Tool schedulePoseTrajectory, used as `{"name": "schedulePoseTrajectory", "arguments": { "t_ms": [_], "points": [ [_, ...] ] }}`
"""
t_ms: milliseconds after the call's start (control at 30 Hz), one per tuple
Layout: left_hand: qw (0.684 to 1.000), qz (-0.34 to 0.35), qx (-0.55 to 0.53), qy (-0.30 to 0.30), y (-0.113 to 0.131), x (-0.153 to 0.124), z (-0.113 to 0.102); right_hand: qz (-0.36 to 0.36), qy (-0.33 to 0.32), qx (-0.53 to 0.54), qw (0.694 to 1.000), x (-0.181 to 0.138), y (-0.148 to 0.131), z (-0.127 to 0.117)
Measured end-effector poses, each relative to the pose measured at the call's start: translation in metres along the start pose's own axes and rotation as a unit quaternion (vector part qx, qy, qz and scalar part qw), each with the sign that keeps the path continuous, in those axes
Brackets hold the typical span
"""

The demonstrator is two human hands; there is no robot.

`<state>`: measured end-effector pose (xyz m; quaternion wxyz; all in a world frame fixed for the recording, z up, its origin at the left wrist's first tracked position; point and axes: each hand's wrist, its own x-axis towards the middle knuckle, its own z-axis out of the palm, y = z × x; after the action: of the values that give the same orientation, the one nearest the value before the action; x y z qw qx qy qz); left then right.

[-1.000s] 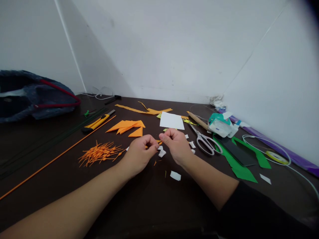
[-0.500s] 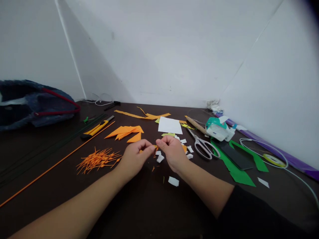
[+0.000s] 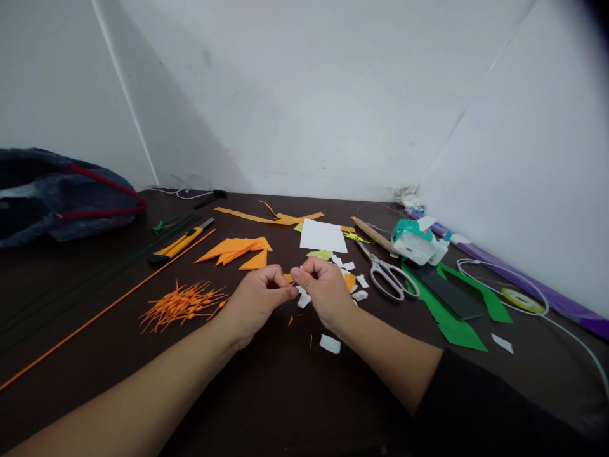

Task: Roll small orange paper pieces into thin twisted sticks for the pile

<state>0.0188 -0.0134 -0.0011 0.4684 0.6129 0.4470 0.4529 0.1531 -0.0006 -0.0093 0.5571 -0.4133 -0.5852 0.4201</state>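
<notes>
My left hand (image 3: pixel 257 298) and my right hand (image 3: pixel 323 289) meet over the middle of the dark table (image 3: pixel 118 343), fingers pinched together on a tiny orange paper piece (image 3: pixel 289 278) between them. Both hands are closed. Small white paper scraps (image 3: pixel 330 343) lie around and under my right hand. A heap of thin orange paper slivers (image 3: pixel 178 303) lies left of my left hand. Folded orange paper triangles (image 3: pixel 238 249) sit just beyond the hands.
White-handled scissors (image 3: pixel 387 274), a white paper square (image 3: pixel 323 235), green paper (image 3: pixel 451 320), a black phone (image 3: pixel 447 293) and a teal-white pack (image 3: pixel 412 240) lie to the right. A yellow utility knife (image 3: pixel 178 241), a long orange stick (image 3: pixel 104 309) and a dark bag (image 3: pixel 57 193) are at the left.
My hands have drawn slightly closer together and nearer to me; the pinch on the orange piece stays. The view has shifted a little.
</notes>
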Motion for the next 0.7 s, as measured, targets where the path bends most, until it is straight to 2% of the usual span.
{"name": "schedulePoseTrajectory", "arguments": {
  "t_ms": [167,333,400,500,600,700],
  "points": [
    [0.99,0.012,0.131,0.044,0.0,-0.001,-0.002,0.012,0.021,-0.055,0.998,0.002,0.0,0.0],
    [0.973,0.004,0.223,0.061,0.003,-0.001,-0.004,-0.01,0.096,-0.045,0.994,0.014,0.005,-0.015],
    [0.973,0.002,0.221,0.06,0.004,-0.001,-0.004,-0.033,0.067,-0.048,0.996,0.017,0.004,-0.023],
    [0.974,-0.002,0.22,0.059,0.004,-0.001,-0.004,-0.11,-0.033,-0.117,0.987,0.017,-0.003,-0.031],
    [0.973,-0.005,0.223,0.064,0.005,-0.001,-0.005,-0.211,-0.086,-0.196,0.954,0.015,-0.009,-0.034],
    [0.973,-0.006,0.22,0.066,0.004,-0.001,-0.006,-0.295,-0.09,-0.264,0.914,0.014,-0.009,-0.035]
  ]
}}
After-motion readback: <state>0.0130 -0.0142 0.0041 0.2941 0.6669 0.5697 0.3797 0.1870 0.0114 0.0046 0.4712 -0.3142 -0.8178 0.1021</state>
